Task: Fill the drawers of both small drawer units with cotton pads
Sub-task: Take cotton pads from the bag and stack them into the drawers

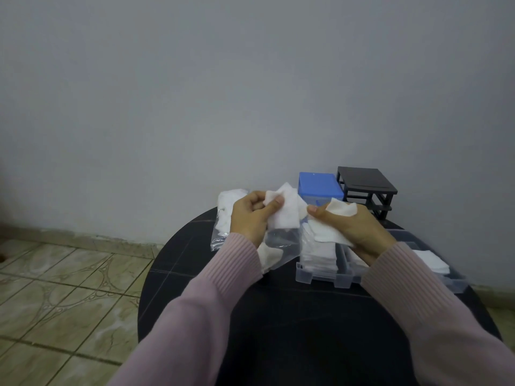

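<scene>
Cotton pads (pixel 320 257) in clear drawers (pixel 317 277) — more in both hands' fingers (pixel 274 203).

White cotton pads (pixel 284 215), blue drawer unit (pixel 320 185)

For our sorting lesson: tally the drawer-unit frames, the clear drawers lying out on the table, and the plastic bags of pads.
Drawer-unit frames: 2, blue frame and black frame
Clear drawers out: 2, near drawer, right drawer
Plastic bags: 2, far bag, near bag
Total: 6

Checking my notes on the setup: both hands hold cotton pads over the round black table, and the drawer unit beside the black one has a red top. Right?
Not quite: the head view shows that drawer unit beside the black one has a blue top. The rest holds.
</scene>
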Tool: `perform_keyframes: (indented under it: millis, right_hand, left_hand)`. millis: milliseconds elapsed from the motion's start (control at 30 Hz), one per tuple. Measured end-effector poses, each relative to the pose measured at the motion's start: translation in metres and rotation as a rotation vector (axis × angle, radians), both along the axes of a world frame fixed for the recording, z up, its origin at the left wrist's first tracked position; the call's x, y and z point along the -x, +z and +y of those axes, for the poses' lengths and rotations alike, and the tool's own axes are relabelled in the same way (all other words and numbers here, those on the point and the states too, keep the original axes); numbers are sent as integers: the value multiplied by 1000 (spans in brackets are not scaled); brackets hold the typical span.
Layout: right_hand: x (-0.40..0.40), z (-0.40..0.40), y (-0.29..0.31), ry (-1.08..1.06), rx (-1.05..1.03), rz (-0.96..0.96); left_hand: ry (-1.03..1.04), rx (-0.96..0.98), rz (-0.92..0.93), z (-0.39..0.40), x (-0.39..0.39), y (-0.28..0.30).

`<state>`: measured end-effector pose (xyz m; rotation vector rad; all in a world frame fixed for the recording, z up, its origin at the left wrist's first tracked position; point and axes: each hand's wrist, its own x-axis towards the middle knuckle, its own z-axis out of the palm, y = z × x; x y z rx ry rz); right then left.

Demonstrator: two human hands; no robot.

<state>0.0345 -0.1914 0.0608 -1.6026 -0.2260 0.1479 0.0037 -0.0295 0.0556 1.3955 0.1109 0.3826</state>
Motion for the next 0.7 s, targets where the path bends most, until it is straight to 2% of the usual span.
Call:
perform_keyframes:
  millis: [167, 267, 433, 567, 700]
  right_hand:
    - [2, 3, 4, -79, 91, -173]
    - [3, 3, 7, -54, 127, -259]
    - [3, 6, 3, -59, 155, -241]
    - [4, 8, 1, -97, 16, -174]
    - [2, 8, -1, -160, 16, -196]
  left_hand:
    - [-12, 28, 35, -2, 3, 2]
    - [-7, 59, 35, -3, 4, 3]
    - [-47, 85, 35, -5, 5, 3]
    - [-111, 75, 27, -7, 5, 1]
    - [-152, 101, 47, -9, 6, 4]
